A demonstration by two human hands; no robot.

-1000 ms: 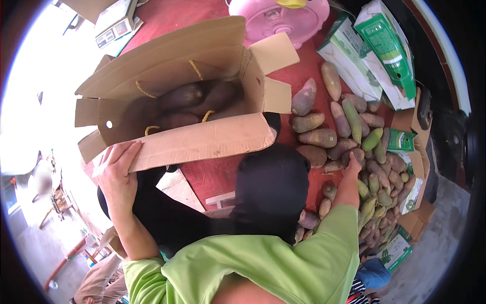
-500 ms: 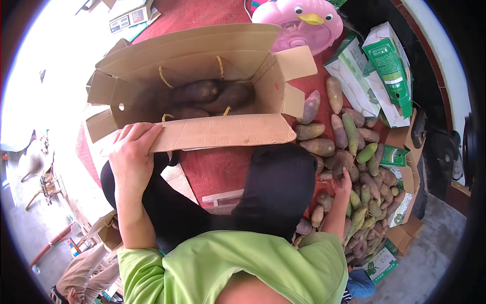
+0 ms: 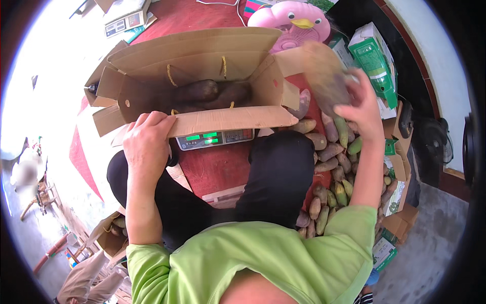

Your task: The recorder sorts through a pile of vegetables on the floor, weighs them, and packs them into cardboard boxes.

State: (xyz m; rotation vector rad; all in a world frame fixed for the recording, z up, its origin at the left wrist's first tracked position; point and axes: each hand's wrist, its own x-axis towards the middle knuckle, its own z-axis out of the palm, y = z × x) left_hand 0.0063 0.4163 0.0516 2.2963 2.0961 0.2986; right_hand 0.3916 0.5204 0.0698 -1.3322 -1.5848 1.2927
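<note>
A tall open cardboard box (image 3: 192, 48) with yellow rope handles stands in front of me on a scale (image 3: 217, 139) with lit green digits. Several dark, long root vegetables (image 3: 200, 91) lie inside it. My left hand (image 3: 147, 139) is closed over the left end of the box's near flap. Beyond the box's right end, my right hand (image 3: 362, 104) grips a large root vegetable (image 3: 324, 73), greenish-brown and purplish and smeared by motion. Beneath that hand spreads a heap of similar roots (image 3: 331, 152), green to purple, radish-like in shape.
A pink bird-shaped fan (image 3: 291, 23) stands behind the box at right. Green-and-white cartons (image 3: 374, 55) lie at the far right, with more beside the heap. Another scale (image 3: 124, 23) is at the far left. A small box of roots (image 3: 114, 233) and a person's legs (image 3: 88, 278) show lower left.
My right hand has risen from the heap, carrying a root up toward the box's right end. My left hand stays on the flap. The scale's lit display has come into sight.
</note>
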